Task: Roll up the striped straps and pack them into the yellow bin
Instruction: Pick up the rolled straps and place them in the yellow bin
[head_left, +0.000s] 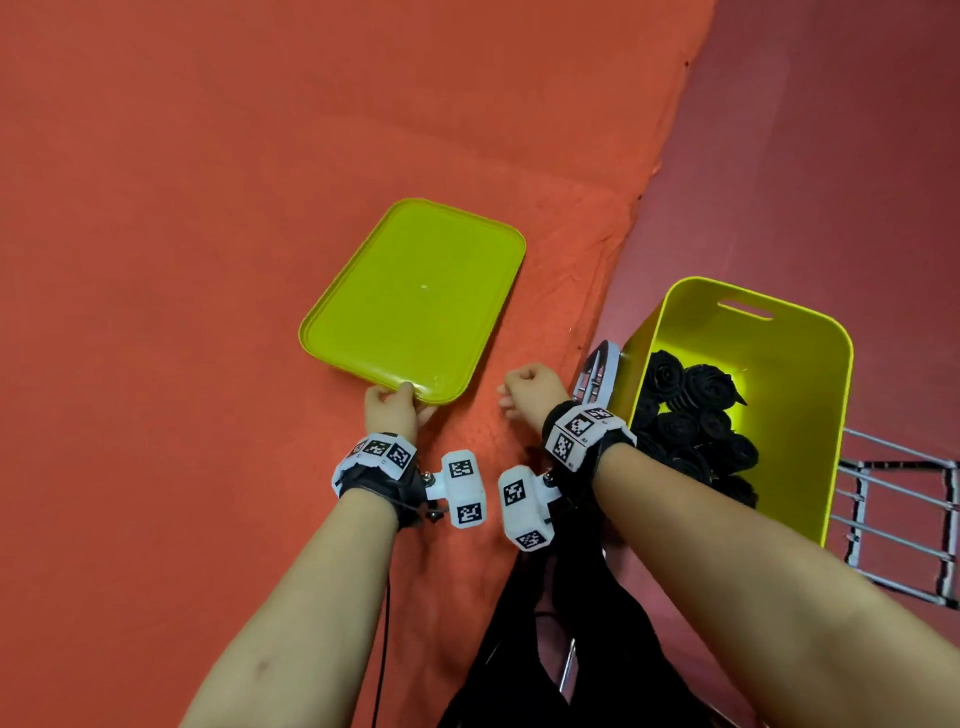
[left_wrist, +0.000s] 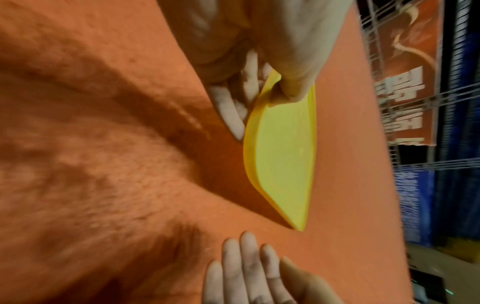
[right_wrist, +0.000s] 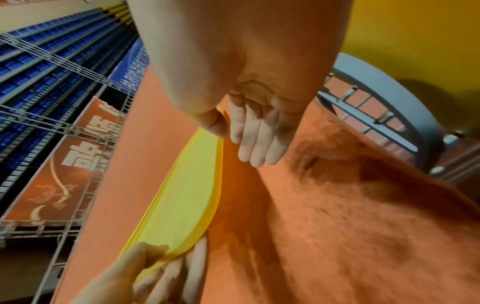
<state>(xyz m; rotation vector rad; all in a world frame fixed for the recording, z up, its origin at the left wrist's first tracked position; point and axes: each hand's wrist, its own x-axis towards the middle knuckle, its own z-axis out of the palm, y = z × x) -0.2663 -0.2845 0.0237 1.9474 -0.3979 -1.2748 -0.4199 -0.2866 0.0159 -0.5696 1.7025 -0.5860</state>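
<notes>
My left hand (head_left: 392, 408) pinches the near rim of the flat yellow plastic lid (head_left: 415, 301), my right hand (head_left: 530, 387) empty and loose, rolled black straps (head_left: 691, 415) already in the yellow plastic bin (head_left: 810, 395); a thin-edged grip could slip.

Both forearms are bare, without sleeves. Each wrist wears a black strap (head_left: 376, 486) carrying white blocks (head_left: 464, 488) printed with black-and-white square markers. A thin black cable (head_left: 385, 639) hangs below the left wrist.
</notes>
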